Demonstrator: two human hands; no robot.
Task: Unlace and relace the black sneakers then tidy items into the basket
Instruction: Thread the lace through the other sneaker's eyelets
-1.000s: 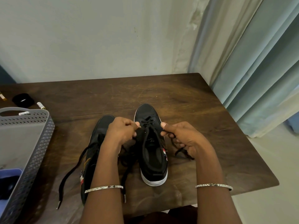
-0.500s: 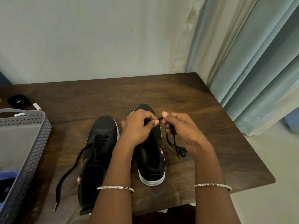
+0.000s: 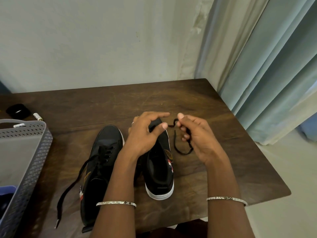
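Two black sneakers stand side by side on the dark wooden table (image 3: 197, 103). The left sneaker (image 3: 104, 162) has a loose black lace (image 3: 72, 184) trailing toward the table's front edge. My left hand (image 3: 145, 133) lies over the toe of the right sneaker (image 3: 159, 170), fingers curved around it, thumb tip out to the right. My right hand (image 3: 193, 134) pinches the right sneaker's black lace (image 3: 181, 150) just right of the toe; the lace hangs in a loop below my fingers onto the table.
A grey perforated basket (image 3: 34, 152) sits at the left edge, with something blue and dark inside at its near end. Behind it lie a black round object (image 3: 18, 110) and a small white spool (image 3: 37, 116). Curtains (image 3: 267, 69) hang at the right.
Both hands have moved from the right sneaker's eyelets forward to its toe. The lace has come away from the shoe into my right hand. The camera has shifted slightly.
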